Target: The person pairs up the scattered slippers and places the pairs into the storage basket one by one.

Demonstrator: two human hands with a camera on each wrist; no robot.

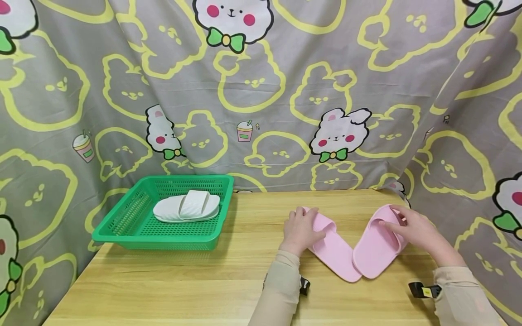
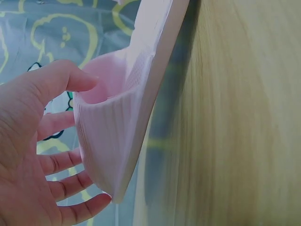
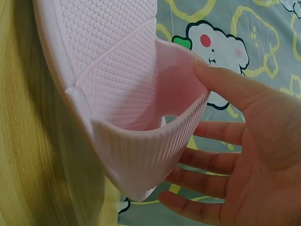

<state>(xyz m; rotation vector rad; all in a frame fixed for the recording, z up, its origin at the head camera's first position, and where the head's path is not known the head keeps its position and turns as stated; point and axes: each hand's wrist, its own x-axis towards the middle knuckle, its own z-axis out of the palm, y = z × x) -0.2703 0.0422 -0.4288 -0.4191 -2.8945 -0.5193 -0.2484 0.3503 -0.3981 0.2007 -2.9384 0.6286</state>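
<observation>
Two pink slippers lie on the table, toes spread apart and heels meeting in a V. My left hand is at the toe of the left pink slipper. In the left wrist view, its thumb goes over the edge of the ribbed strap and the fingers lie along the strap's outside. My right hand is at the other pink slipper. In the right wrist view, that thumb rests on the strap's rim, with the fingers bent around the outer side.
At the left of the wooden table stands a green plastic basket. White slippers lie inside it, one seemingly on the other. A grey curtain with cartoon bears and rabbits hangs behind the table and at its sides.
</observation>
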